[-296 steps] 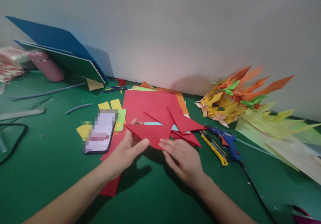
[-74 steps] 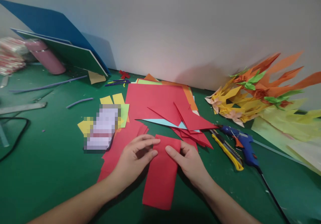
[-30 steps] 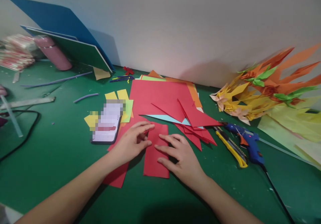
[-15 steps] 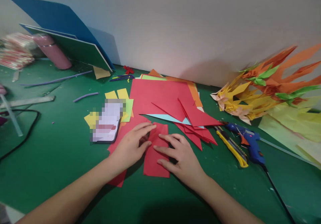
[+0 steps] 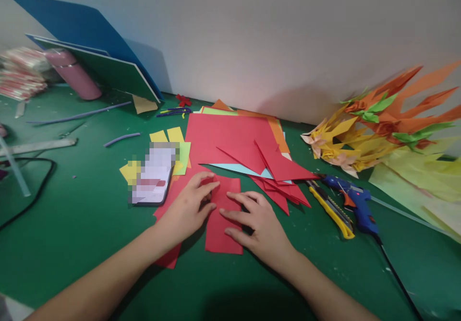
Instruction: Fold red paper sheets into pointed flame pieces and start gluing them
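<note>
A narrow rectangle of red paper (image 5: 224, 237) lies on the green table in front of me. My right hand (image 5: 257, 220) rests on its right side with the fingers spread over it. At its upper left edge is my left hand (image 5: 192, 201), fingers apart and bent, the fingertips at the paper. Another red paper piece (image 5: 169, 258) lies partly hidden under my left hand and forearm. Beyond the hands is a stack of coloured sheets, with a red sheet (image 5: 230, 136) on top. Folded pointed red paper pieces (image 5: 284, 165) lie over its right corner.
A phone (image 5: 154, 174) lies to the left on small yellow and green paper pieces. On the right are a yellow cutter knife (image 5: 333, 213), a blue glue gun (image 5: 360, 203) with its cord, and orange and yellow paper flowers (image 5: 378, 119). A pink bottle (image 5: 75, 76) leans against boards.
My left fingers have shifted slightly on the upper part of the red rectangle. My right hand stays in place, and the view has moved very slightly.
</note>
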Tool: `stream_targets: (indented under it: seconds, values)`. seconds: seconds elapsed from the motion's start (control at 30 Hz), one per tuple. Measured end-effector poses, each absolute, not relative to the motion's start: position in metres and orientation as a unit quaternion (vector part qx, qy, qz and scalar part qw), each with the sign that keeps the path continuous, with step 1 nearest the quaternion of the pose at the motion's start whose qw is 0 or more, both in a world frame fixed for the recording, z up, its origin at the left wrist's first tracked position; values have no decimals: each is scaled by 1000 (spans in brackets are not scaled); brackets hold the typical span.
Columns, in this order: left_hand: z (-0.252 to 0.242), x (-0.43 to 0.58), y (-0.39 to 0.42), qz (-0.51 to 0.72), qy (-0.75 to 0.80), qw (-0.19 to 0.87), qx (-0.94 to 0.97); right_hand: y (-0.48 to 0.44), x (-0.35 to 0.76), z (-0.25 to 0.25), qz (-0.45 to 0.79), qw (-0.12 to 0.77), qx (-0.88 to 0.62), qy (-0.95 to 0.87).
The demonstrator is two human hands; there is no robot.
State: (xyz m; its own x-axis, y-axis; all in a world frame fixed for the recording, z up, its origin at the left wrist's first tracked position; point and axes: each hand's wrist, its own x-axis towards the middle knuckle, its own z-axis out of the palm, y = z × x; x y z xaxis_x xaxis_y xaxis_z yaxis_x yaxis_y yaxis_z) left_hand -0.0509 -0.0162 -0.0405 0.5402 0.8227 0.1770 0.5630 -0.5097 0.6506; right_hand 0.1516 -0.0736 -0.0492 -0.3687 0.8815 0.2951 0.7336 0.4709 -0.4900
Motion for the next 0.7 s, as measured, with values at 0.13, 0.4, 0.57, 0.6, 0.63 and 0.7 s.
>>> stream_targets:
  seconds: [0.13,0.4,0.57,0.6,0.63,0.7]
  values:
    - [-33,-50,-17,246,401,210,857,-73,152,-48,138,268,-492,-817]
    - [-31,-43,-16,230,299,223,899,-73,150,-47,142,273,-495,-813]
    - [-28,-41,-22,174,328,191,909,-72,153,-48,153,310,-492,-799]
    - [-28,-41,-23,161,335,183,910,-71,154,-49,151,320,-488,-798]
    - [-28,-41,-24,150,340,175,912,-70,155,-50,147,328,-486,-797]
    - [-28,-40,-25,137,341,161,916,-69,158,-52,136,336,-487,-795]
